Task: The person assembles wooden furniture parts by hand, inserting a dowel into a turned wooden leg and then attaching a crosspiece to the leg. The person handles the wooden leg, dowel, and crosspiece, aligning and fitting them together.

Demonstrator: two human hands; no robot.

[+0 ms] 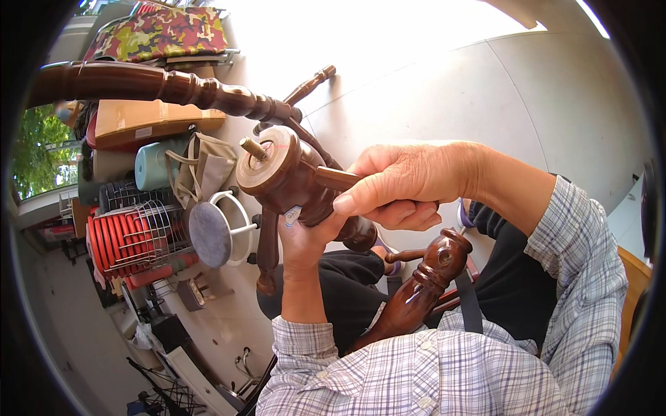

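A dark brown turned-wood furniture piece (281, 177) with a round hub, a brass bolt on top and several spindle legs is held up in front of me. My left hand (302, 239) grips the hub from below. My right hand (402, 184) closes around a peg sticking out of the hub's right side. A long turned leg (159, 87) runs off to the upper left. A second turned wooden post (423, 281) rests across my lap under my hands.
At the left stand red wire baskets (132, 239), a beige bag (201, 166), a teal roll (154, 165), a cardboard box (149, 119) and a camouflage cushion (163, 31). A round grey pad in a white ring (211, 232) is beside them. Pale floor lies beyond.
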